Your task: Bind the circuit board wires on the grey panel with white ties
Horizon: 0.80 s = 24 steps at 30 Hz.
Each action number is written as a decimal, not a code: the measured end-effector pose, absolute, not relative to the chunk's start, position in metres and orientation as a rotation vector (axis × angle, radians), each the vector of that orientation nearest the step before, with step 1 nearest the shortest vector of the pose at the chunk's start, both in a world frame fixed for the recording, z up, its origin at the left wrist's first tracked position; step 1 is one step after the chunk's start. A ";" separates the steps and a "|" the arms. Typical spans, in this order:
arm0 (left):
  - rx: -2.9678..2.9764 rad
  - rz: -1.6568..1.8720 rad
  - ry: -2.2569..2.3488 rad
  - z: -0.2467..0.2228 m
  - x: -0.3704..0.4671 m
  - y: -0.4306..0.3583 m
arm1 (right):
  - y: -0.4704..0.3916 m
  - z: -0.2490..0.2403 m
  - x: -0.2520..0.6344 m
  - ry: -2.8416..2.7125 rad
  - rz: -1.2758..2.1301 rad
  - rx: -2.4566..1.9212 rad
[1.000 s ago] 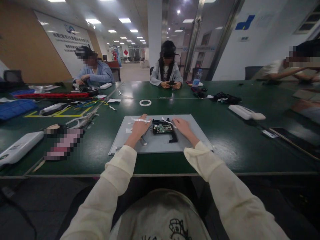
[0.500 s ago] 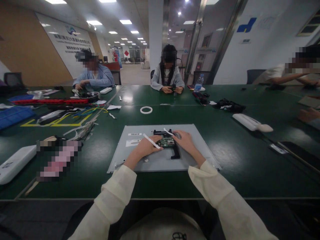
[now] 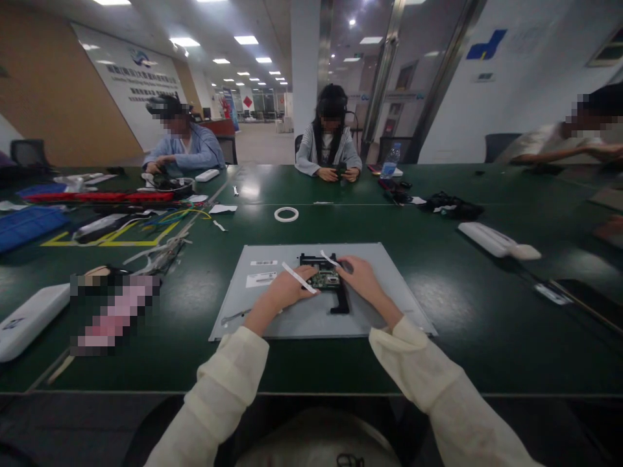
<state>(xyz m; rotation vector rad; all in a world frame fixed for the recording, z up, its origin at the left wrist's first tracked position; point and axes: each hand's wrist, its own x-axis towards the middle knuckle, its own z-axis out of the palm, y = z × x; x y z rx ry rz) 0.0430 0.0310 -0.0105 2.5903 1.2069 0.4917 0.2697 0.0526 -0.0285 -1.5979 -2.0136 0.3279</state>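
A grey panel (image 3: 292,324) lies flat on the green table, with a black bracket (image 3: 342,299) and a green circuit board (image 3: 325,279) on it. My left hand (image 3: 287,288) is closed on the board's left side, and a white strip (image 3: 300,277) lies across its fingers. On the other side my right hand (image 3: 360,275) is closed at the board's upper right edge, beside a second white strip (image 3: 329,259). The fingertips partly hide the board's edges. A thin metal tool (image 3: 235,316) rests at the panel's lower left.
Beyond the panel lies a white ring (image 3: 286,215). White devices (image 3: 481,239) and a dark phone-like slab are on the right. A blue tray (image 3: 29,227), cables and a white case (image 3: 34,321) crowd the left. Three people sit around the table.
The view has shifted slightly. Both hands remain at the board in nearly the same pose, and more of the metal tool shows by my left wrist.
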 end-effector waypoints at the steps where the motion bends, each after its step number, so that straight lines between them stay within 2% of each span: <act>1: 2.591 0.496 1.208 -0.011 0.044 0.031 | 0.053 -0.028 0.270 -2.015 0.324 -1.602; 17: 2.632 0.610 1.176 -0.018 0.042 0.026 | 0.049 -0.022 0.272 -1.928 0.347 -1.524; 24: 2.631 0.633 1.177 -0.020 0.042 0.027 | 0.065 -0.023 0.266 -2.185 0.261 -1.315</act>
